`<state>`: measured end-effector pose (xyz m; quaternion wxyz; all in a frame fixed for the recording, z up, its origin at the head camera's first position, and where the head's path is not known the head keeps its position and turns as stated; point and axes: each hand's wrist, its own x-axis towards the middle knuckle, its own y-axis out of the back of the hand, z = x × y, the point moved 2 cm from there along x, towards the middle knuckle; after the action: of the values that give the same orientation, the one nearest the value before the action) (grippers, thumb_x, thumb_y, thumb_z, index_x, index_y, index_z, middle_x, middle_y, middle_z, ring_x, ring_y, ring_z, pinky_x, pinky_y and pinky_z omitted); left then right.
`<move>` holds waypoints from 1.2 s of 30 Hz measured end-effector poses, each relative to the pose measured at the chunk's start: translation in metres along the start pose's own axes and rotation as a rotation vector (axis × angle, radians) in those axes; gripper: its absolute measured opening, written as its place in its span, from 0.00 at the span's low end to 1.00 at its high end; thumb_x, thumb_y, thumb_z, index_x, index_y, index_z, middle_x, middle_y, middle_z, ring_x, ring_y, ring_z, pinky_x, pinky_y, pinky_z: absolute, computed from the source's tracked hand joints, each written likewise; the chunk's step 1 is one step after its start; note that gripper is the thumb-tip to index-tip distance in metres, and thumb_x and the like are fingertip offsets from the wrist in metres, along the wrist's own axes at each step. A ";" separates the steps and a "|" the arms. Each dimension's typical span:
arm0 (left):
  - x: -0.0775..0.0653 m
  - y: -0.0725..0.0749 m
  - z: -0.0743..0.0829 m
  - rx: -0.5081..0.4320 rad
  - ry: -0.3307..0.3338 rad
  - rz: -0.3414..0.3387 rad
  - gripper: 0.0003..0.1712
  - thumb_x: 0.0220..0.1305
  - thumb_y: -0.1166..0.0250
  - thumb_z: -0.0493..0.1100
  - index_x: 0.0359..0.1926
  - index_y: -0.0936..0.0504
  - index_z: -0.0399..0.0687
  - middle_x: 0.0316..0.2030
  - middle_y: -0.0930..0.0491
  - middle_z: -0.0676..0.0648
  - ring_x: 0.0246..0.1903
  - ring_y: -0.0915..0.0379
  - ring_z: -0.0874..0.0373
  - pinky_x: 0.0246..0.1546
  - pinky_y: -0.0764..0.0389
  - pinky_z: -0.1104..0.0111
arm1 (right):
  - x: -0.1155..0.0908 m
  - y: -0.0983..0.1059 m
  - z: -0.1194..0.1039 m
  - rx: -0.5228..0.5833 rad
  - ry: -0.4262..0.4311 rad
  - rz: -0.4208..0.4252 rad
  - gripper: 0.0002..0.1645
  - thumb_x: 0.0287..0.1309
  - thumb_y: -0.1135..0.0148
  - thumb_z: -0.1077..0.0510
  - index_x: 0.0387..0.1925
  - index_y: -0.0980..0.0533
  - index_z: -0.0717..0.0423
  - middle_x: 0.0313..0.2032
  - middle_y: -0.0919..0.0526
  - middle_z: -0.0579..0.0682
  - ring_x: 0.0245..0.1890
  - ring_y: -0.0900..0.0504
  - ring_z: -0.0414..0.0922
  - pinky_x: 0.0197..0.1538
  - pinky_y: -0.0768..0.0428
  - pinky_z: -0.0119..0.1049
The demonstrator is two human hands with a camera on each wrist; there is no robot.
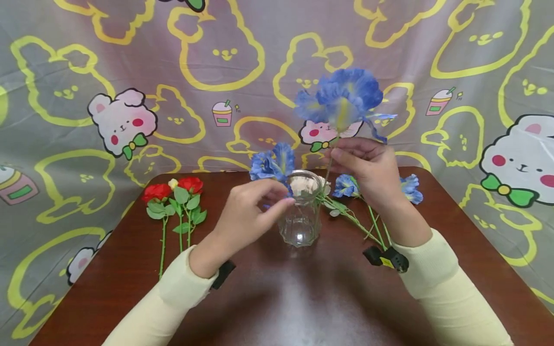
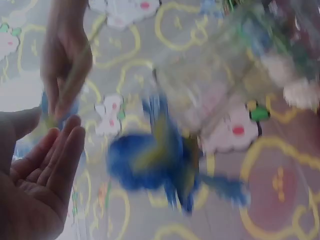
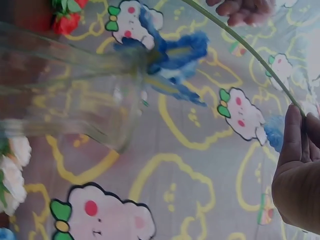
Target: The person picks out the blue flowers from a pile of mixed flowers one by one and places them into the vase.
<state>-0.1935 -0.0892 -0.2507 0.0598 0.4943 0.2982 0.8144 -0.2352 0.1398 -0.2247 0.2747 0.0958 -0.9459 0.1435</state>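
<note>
My right hand [image 1: 368,166] is raised to the right of the glass jar [image 1: 299,226] and pinches the thin green stem [image 3: 257,57] of an artificial blue iris [image 1: 346,96] just below its bloom. The stem runs down toward the jar's right side. My left hand [image 1: 248,211] hovers at the jar's left, palm turned inward, fingers loosely extended with nothing held, as the left wrist view shows. Another blue iris [image 1: 274,163] leans out at the left of the jar's mouth, partly behind my left hand in the head view.
Red roses [image 1: 157,192] with green leaves lie on the brown table [image 1: 125,269] at the left. Whitish flowers [image 3: 15,170] lie behind the jar. More blue flowers [image 1: 346,185] are at the right, near my right wrist. A patterned cloth [image 1: 242,43] hangs around the table.
</note>
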 end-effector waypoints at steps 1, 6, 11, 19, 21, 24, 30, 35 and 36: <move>0.001 0.006 -0.003 0.016 -0.010 0.036 0.09 0.54 0.26 0.38 0.34 0.17 0.39 0.29 0.17 0.50 0.26 0.22 0.66 0.29 0.21 0.74 | 0.002 0.001 -0.003 0.013 0.008 0.007 0.07 0.59 0.39 0.74 0.37 0.17 0.65 0.31 0.13 0.55 0.31 0.13 0.47 0.38 0.16 0.40; 0.000 0.032 -0.024 0.126 0.024 0.172 0.09 0.55 0.25 0.39 0.34 0.16 0.39 0.30 0.16 0.48 0.27 0.20 0.62 0.29 0.19 0.68 | 0.013 0.005 -0.018 0.088 0.053 0.055 0.08 0.57 0.39 0.76 0.36 0.17 0.67 0.30 0.14 0.58 0.30 0.13 0.47 0.37 0.16 0.39; -0.010 0.045 -0.050 0.227 0.153 0.202 0.10 0.56 0.26 0.41 0.33 0.16 0.38 0.30 0.15 0.46 0.28 0.19 0.57 0.29 0.19 0.63 | 0.022 0.010 -0.029 0.121 0.106 0.093 0.07 0.56 0.38 0.76 0.35 0.18 0.69 0.31 0.14 0.58 0.31 0.13 0.48 0.38 0.16 0.38; -0.040 0.030 -0.099 0.302 0.445 -0.032 0.09 0.60 0.30 0.44 0.33 0.15 0.41 0.27 0.16 0.47 0.25 0.23 0.55 0.29 0.22 0.60 | 0.040 0.017 -0.034 0.184 0.120 0.156 0.06 0.54 0.34 0.72 0.35 0.20 0.72 0.32 0.15 0.61 0.33 0.14 0.50 0.40 0.17 0.40; -0.048 0.019 -0.109 0.283 0.509 -0.136 0.10 0.60 0.30 0.45 0.34 0.15 0.41 0.28 0.16 0.47 0.27 0.22 0.55 0.31 0.22 0.59 | 0.044 0.019 -0.033 0.200 0.118 0.170 0.07 0.54 0.33 0.72 0.36 0.20 0.73 0.32 0.15 0.61 0.33 0.14 0.51 0.40 0.17 0.41; -0.060 -0.001 -0.120 0.214 0.573 -0.271 0.14 0.59 0.29 0.46 0.38 0.15 0.39 0.33 0.15 0.46 0.32 0.19 0.54 0.36 0.20 0.59 | 0.051 0.019 -0.026 0.216 0.112 0.186 0.08 0.53 0.33 0.72 0.36 0.21 0.75 0.32 0.15 0.62 0.34 0.14 0.51 0.40 0.17 0.41; -0.073 -0.041 -0.127 0.009 0.601 -0.389 0.29 0.55 0.26 0.50 0.51 0.20 0.35 0.44 0.17 0.40 0.44 0.19 0.48 0.46 0.20 0.57 | 0.056 0.020 -0.001 0.126 0.077 0.206 0.06 0.55 0.33 0.71 0.36 0.19 0.71 0.32 0.15 0.58 0.34 0.14 0.48 0.40 0.17 0.38; -0.071 -0.061 -0.123 -0.077 0.526 -0.363 0.35 0.52 0.24 0.51 0.58 0.23 0.41 0.50 0.18 0.43 0.51 0.22 0.49 0.50 0.22 0.56 | 0.051 0.014 0.027 0.021 0.019 0.163 0.09 0.57 0.35 0.70 0.39 0.21 0.73 0.32 0.14 0.55 0.34 0.14 0.46 0.42 0.17 0.38; -0.070 -0.064 -0.122 -0.090 0.507 -0.353 0.36 0.51 0.23 0.51 0.59 0.24 0.42 0.52 0.19 0.44 0.52 0.23 0.50 0.51 0.22 0.56 | 0.050 0.013 0.032 -0.001 0.005 0.151 0.10 0.58 0.35 0.70 0.41 0.22 0.74 0.32 0.14 0.54 0.35 0.14 0.46 0.42 0.17 0.38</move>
<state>-0.2735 -0.1170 -0.3802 0.1459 0.2130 0.3485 0.9010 -0.2958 0.1366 -0.2257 0.2654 0.0237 -0.9499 0.1634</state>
